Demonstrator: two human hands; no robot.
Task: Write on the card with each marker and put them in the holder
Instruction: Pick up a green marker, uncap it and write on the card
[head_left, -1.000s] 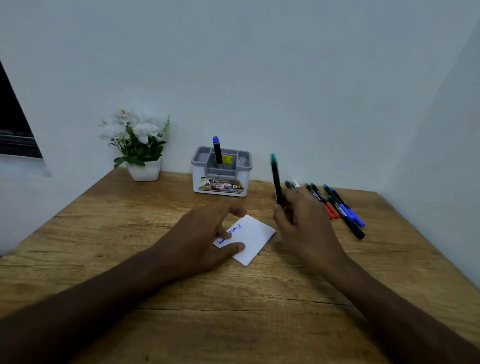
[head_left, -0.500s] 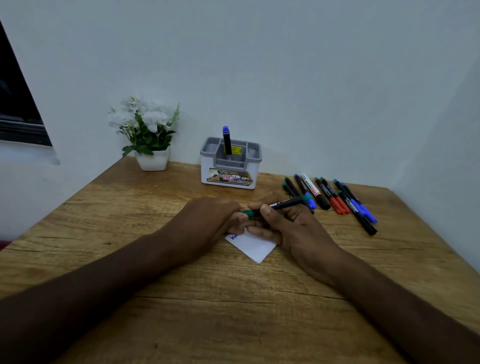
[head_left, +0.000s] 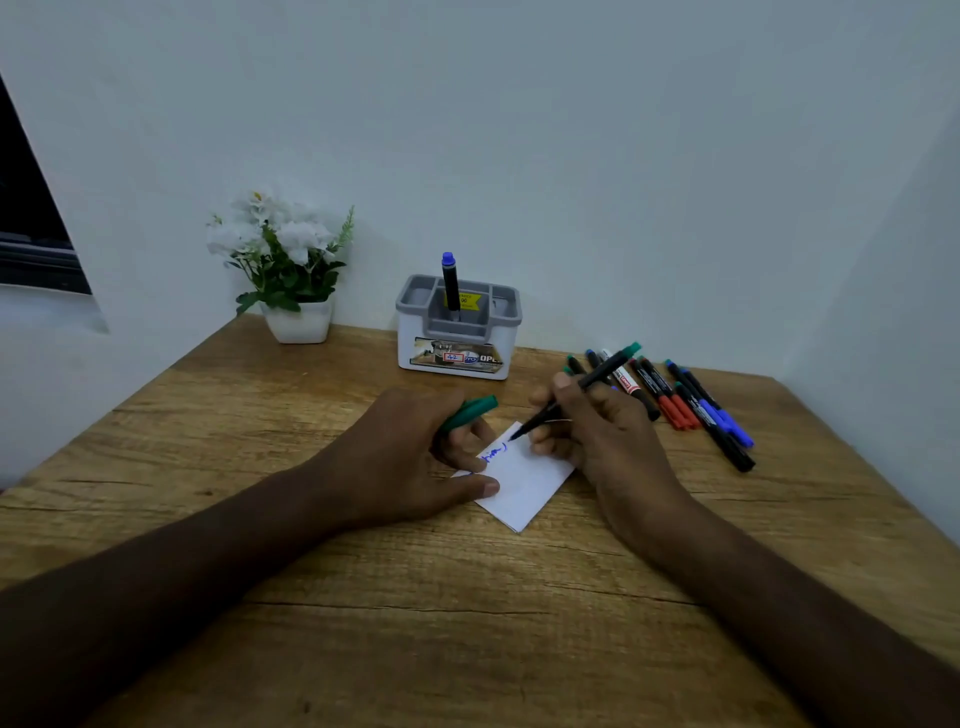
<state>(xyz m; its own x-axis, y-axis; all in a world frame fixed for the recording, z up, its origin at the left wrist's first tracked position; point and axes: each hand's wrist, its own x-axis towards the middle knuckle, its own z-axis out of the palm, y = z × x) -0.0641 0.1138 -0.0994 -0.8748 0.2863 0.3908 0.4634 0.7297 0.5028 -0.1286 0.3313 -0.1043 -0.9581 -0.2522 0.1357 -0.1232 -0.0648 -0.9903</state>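
A white card (head_left: 524, 483) with a blue scribble lies on the wooden table (head_left: 467, 623). My right hand (head_left: 602, 436) grips an uncapped green marker (head_left: 597, 376), its tip just above the card's far corner. My left hand (head_left: 415, 457) holds the green cap (head_left: 470, 410) between curled fingers while its thumb presses the card's left edge. The grey and white holder (head_left: 460, 332) stands at the back with one blue marker (head_left: 450, 280) upright in it.
Several loose markers (head_left: 685, 400), red, blue, black and green, lie in a row right of my right hand. A white pot of flowers (head_left: 291, 270) sits at the back left. Walls close in behind and on the right.
The two hands pulled the cap off the green marker. My left hand went back down onto the card with the cap, and my right hand brought the marker tip to the card.
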